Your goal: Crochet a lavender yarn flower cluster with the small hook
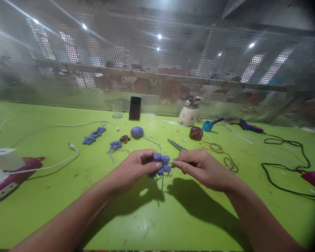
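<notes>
A purple crocheted flower (165, 168) with puffy petals is pinched between the thumb and fingers of my left hand (138, 164). Loose yarn tails hang below it. From its top a strand runs back to a purple yarn ball (137, 132). My right hand (199, 166) is closed just right of the flower, its fingertips pinching something thin that points at the petals; I cannot make out its kind. Scissors (176, 144) lie behind my right hand, which partly hides them. Farther left are a small purple flower (116, 145), an orange-black flower (125, 139) and a joined purple flower strip (93, 135).
At the back stand a phone (135, 108), a clear cup (117, 109) and a white jug (188, 113). A multicoloured yarn ball (196, 133), a blue pot (207, 125) and a glue gun (251, 126) lie right. Left is a power strip (14, 178) with white cables.
</notes>
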### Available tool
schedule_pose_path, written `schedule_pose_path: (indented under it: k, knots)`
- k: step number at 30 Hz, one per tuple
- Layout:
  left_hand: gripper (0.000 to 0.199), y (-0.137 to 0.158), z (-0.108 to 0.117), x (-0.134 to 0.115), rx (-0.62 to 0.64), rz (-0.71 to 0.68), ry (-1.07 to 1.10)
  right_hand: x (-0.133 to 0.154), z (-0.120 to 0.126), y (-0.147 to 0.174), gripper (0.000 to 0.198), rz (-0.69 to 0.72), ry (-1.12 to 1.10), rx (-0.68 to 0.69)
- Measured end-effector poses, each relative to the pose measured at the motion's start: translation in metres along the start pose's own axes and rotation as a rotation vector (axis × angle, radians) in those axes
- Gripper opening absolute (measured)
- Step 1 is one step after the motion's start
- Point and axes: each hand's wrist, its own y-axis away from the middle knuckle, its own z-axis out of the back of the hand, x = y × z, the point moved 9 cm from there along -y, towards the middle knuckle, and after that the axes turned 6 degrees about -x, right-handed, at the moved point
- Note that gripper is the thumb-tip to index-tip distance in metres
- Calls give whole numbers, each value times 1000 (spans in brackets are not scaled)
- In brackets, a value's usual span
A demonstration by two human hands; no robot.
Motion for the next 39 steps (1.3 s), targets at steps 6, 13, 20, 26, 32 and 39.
schedule_pose_path:
  k: [6,13,20,26,32,39]
  knots:
    - [14,-1,0,0,-35,23,8,-12,4,-1,31,-177,-188,-133]
    - [14,-2,-5,4,-15,43,-38,-14,-25,-1,30,-355,-499,-141]
    - [23,-2,-12,17,17,104,72,-28,-38,1,37,-463,-766,-192]
    - [21,-3,-11,11,-9,82,-26,-30,-49,3,37,-532,-936,-182]
    - [22,-3,-15,13,36,86,-105,-33,-60,5,43,-612,-1022,-147]
    - [23,-4,-11,19,27,104,-63,-35,-58,4,40,-605,-987,-157]
